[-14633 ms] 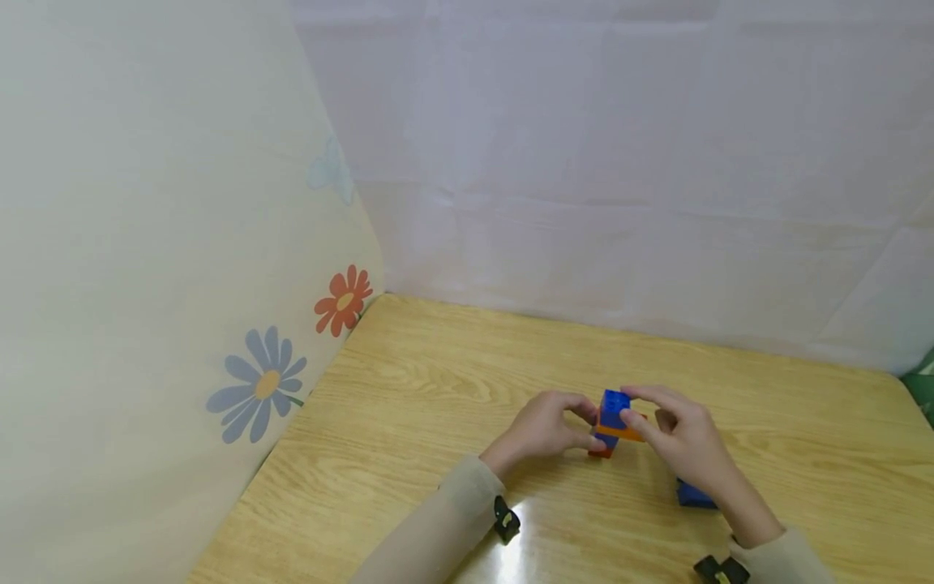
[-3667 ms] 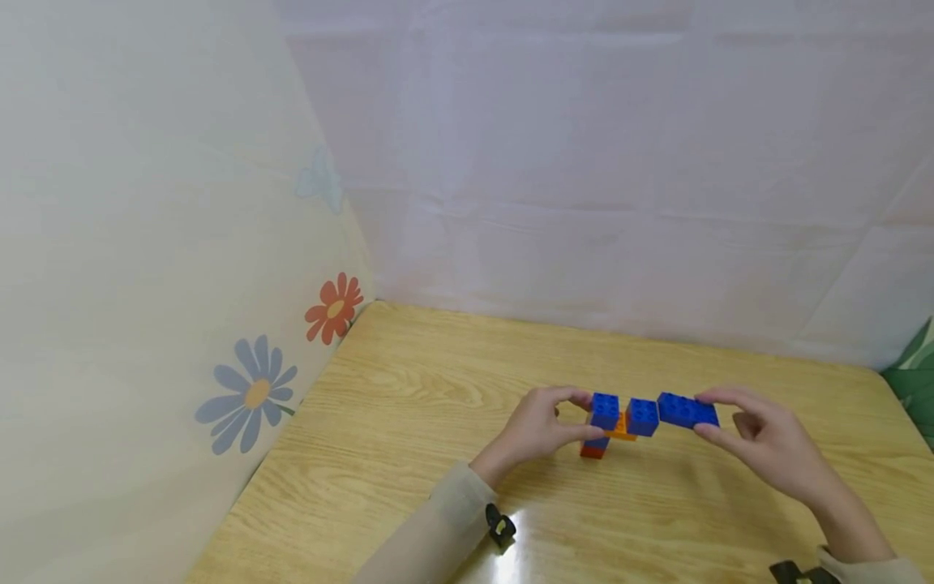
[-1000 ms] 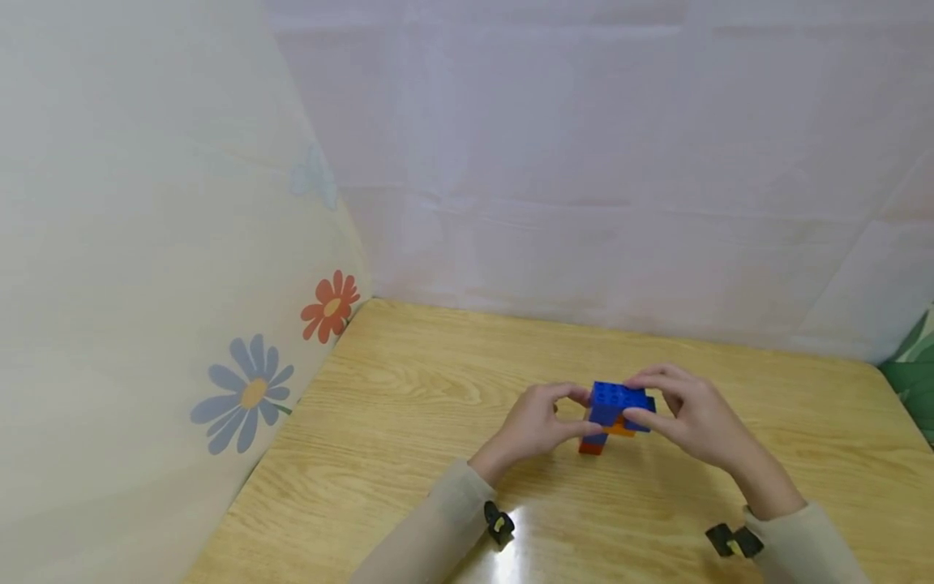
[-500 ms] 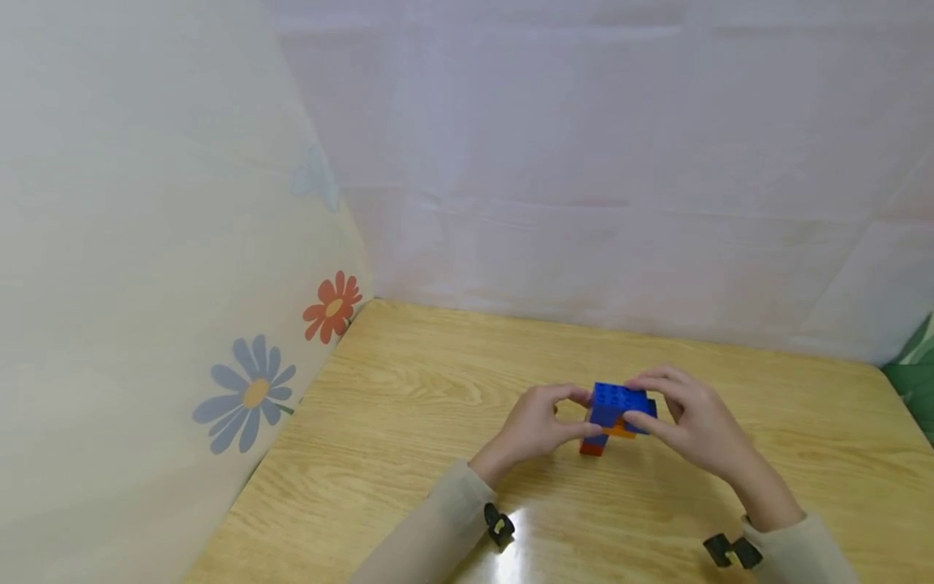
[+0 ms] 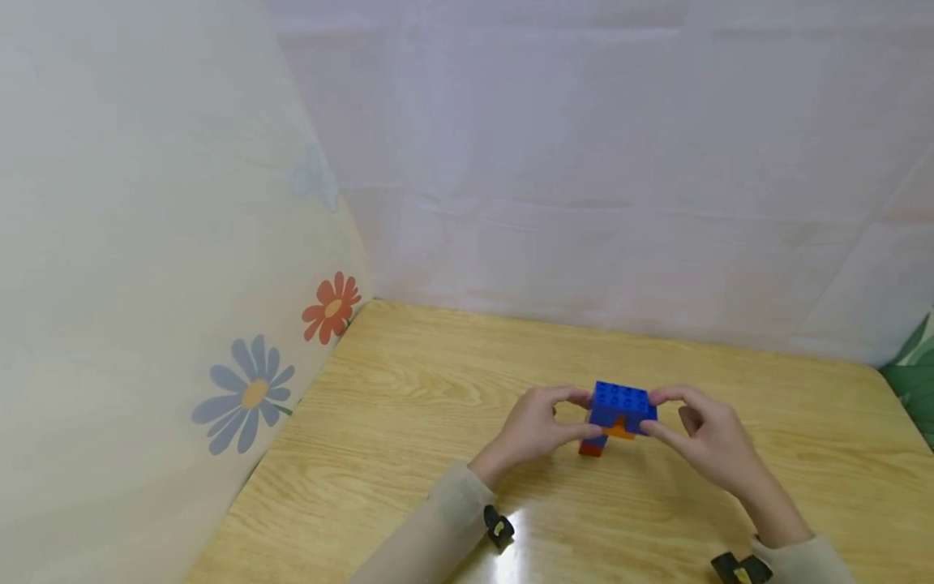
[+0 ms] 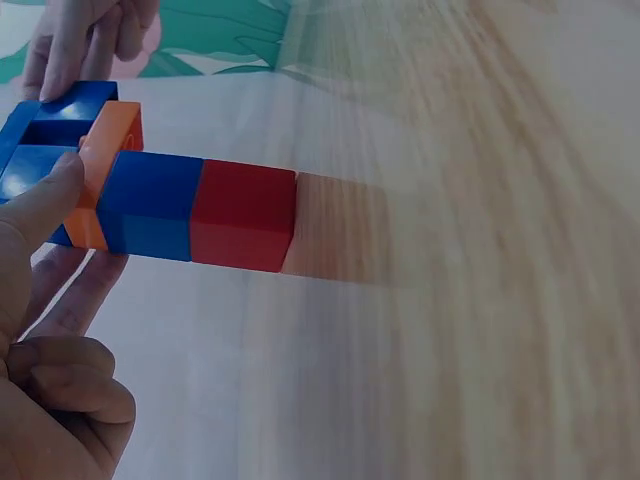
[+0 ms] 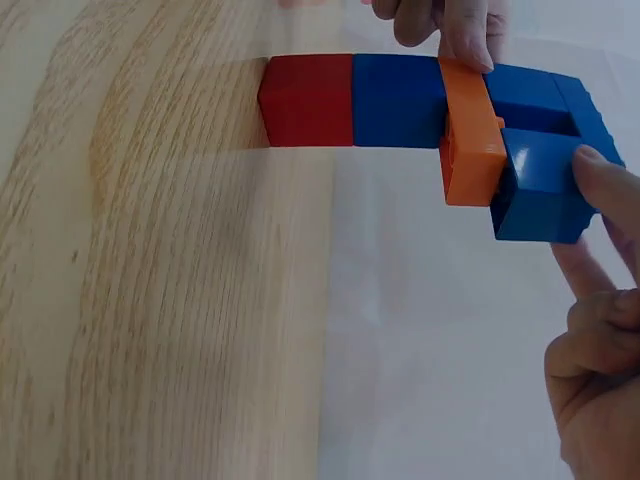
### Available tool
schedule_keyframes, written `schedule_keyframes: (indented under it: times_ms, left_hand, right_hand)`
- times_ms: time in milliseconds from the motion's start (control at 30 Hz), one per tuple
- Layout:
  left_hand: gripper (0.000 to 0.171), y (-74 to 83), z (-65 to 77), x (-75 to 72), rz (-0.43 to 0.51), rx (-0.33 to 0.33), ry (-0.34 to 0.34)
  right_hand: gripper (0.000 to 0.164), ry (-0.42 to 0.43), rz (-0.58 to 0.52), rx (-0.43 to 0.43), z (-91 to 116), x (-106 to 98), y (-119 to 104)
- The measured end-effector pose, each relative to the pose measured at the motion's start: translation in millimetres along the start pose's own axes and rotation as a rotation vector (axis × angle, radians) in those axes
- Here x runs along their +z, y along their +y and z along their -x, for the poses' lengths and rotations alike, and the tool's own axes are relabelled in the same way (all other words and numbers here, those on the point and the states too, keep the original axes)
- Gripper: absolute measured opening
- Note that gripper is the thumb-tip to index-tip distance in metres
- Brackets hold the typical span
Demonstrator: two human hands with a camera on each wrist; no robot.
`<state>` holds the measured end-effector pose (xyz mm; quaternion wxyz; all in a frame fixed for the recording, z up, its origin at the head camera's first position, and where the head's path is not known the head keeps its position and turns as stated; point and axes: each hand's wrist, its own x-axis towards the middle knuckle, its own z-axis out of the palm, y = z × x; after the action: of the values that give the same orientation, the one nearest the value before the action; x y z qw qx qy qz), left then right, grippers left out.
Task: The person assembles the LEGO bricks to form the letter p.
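A toy brick tower stands on the table, its red brick (image 7: 307, 100) at the bottom and a blue brick (image 7: 398, 100) above that. Over these lies an orange brick (image 6: 106, 160) that juts to the right. It bears two square blue bricks with a gap between them, bridged by a long studded blue brick (image 5: 620, 395). My left hand (image 5: 536, 426) pinches the left square blue brick near the orange one, thumb in front. At the other end my right hand (image 5: 704, 434) pinches the right square blue brick (image 7: 540, 180) between thumb and fingers.
The wood-grain table (image 5: 438, 381) extends around the tower. Behind it hangs a pale cloth (image 5: 547, 162), and a light cloth with printed flowers (image 5: 255, 393) borders the left side. Green print (image 5: 915, 389) shows at the right edge.
The long blue brick, held off to the right 3.7 s ago, now sits on top of both square bricks. Since half a second ago my right hand has shifted right to the end brick.
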<state>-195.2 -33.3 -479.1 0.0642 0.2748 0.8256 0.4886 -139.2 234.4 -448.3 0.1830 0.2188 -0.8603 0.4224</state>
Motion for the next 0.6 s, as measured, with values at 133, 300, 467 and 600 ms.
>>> schedule_keyframes:
  times_ms: [133, 300, 467, 600]
  left_hand:
    - [0.052, -3.0, 4.4, 1.2, -0.004, -0.022, -0.026]
    - [0.057, -2.5, 9.8, 2.6, 0.005, -0.022, -0.066]
    - [0.061, 3.3, 14.4, 5.3, 0.081, -0.089, -0.036]
    - [0.061, 5.8, 16.7, 8.3, 0.173, -0.180, 0.013]
  right_hand:
    - [0.033, 0.031, -0.038, 0.088, 0, 2, 1]
    - [0.021, 0.012, -0.109, 0.278, -3, -1, 4]
    - [0.038, -0.039, -0.050, 0.377, -7, 2, 9]
    - [0.061, -0.119, 0.089, 0.336, -8, 11, 11]
